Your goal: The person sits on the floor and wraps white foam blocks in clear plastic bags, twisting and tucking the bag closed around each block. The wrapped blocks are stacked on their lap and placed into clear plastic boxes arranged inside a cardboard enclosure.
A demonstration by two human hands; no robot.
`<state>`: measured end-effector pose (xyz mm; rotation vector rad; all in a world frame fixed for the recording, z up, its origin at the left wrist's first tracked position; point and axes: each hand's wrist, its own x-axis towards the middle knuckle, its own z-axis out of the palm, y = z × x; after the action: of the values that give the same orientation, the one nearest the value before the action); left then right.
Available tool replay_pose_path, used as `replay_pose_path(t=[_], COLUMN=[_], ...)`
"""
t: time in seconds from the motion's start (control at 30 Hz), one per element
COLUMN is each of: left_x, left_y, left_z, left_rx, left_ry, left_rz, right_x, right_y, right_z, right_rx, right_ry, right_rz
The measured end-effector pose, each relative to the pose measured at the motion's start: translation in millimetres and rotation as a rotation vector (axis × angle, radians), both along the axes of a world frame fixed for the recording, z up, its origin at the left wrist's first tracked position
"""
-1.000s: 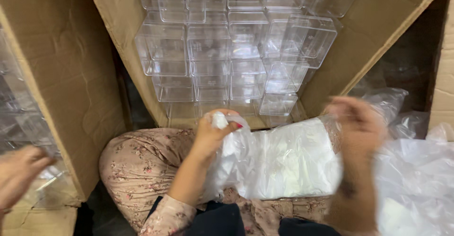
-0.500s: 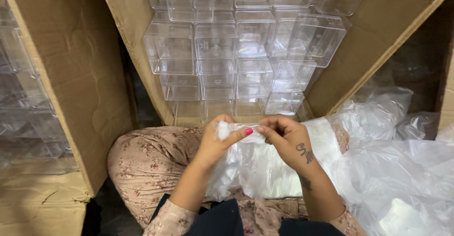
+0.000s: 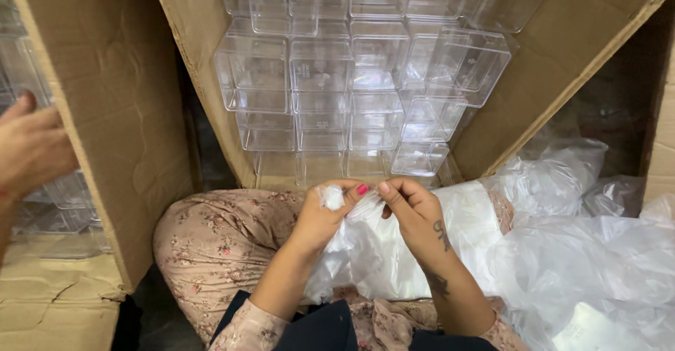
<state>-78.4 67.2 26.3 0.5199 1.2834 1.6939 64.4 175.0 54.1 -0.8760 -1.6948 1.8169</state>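
My left hand (image 3: 325, 217) pinches the bunched top of a white plastic bag (image 3: 394, 252) that lies across my lap. My right hand (image 3: 413, 210) grips the same bag's neck just to the right, fingertips almost touching those of the left. The bag is full and bulges between my forearms. Directly beyond my hands stands a stack of clear plastic boxes (image 3: 351, 77) inside a tilted cardboard carton (image 3: 562, 56).
Another person's hand (image 3: 28, 147) reaches in at the left edge, beside a second cardboard carton (image 3: 112, 112) holding more clear boxes. Crumpled clear plastic bags (image 3: 598, 252) pile up at the right. My knee in floral fabric (image 3: 218, 238) is at lower left.
My right hand came in from the right side of the bag to its neck, meeting my left hand. The other person's hand at the left has risen higher.
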Motion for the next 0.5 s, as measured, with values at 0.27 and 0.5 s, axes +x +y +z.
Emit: replay_pose_path(t=[0.27, 0.5], left_x=[6.9, 2.2], left_y=[-15.8, -14.1], left_z=[1.9, 35.2], left_rx=[0.160, 0.142], left_ry=[-0.065, -0.123], left_rz=[-0.031, 0.067], right_x=[2.7, 4.2], right_y=[-7.4, -0.6], right_z=[-5.9, 8.0], right_rx=[0.095, 0.074], right_ry=[-0.013, 0.070], right_rz=[0.034, -0.022])
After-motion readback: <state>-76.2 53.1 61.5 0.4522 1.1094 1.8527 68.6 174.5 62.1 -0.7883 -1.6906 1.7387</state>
